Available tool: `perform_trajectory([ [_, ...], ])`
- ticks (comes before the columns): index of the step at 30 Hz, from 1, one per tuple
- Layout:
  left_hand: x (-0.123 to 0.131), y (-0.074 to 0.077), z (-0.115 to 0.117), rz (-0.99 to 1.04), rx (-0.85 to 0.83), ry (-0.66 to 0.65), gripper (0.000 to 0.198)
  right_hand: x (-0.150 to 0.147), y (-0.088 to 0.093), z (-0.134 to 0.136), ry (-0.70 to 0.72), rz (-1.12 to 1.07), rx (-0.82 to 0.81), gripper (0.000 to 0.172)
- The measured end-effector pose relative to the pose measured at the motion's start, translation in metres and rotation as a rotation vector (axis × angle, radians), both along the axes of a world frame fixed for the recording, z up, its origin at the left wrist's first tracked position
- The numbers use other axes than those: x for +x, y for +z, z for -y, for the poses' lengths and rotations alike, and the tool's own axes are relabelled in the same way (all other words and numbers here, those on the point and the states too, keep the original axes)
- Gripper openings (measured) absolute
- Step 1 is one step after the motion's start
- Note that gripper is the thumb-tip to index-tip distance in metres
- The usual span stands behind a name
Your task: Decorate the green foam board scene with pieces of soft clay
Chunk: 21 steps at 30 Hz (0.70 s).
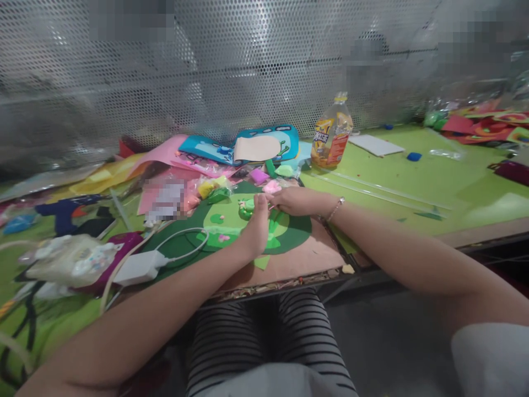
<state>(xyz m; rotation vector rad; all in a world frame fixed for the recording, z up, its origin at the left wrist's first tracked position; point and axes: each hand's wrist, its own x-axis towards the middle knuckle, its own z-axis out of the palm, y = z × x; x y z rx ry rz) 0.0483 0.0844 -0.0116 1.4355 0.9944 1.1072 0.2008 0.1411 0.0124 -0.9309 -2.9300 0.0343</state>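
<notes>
My left hand is over a green paper picture with its thumb up and fingers curled, mostly turned from view. My right hand meets it at the fingertips in a pinch. Whatever lies between them is too small to make out. Just left of the left thumb is a small green clay figure, resting on the light green disc. The dark green paper base spreads beneath both hands. Light green clay strips and a pink clay flower lie on it. Beyond the fingers sits a bag of pink clay.
Bagged clay, including a purple piece, lies behind the picture. A juice bottle stands at the back. On the left are a white charger and cables. Blue paper cutouts lean near the perforated metal wall. A white card lies right.
</notes>
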Motion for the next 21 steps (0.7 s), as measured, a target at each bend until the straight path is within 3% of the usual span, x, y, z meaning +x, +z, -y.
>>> perform_trajectory([
  [6, 0.003, 0.011, 0.004, 0.109, -0.026, -0.009, 0.052, -0.005, -0.003, -0.001, 0.022, 0.020, 0.018, 0.021],
  [10, -0.001, 0.006, 0.004, 0.091, -0.039, 0.021, 0.053, 0.004, 0.003, -0.002, -0.021, -0.055, 0.029, 0.021],
  [15, -0.004, -0.004, 0.002, 0.054, -0.060, 0.037, 0.060, 0.019, 0.017, 0.002, 0.065, -0.108, -0.035, 0.028],
  [17, -0.004, -0.008, 0.001, 0.052, -0.064, 0.032, 0.061, 0.019, 0.021, 0.006, 0.012, -0.044, -0.021, 0.028],
  [21, -0.005, -0.011, -0.003, 0.055, -0.071, 0.032, 0.060, 0.006, 0.024, 0.024, -0.269, 0.145, 0.048, 0.025],
])
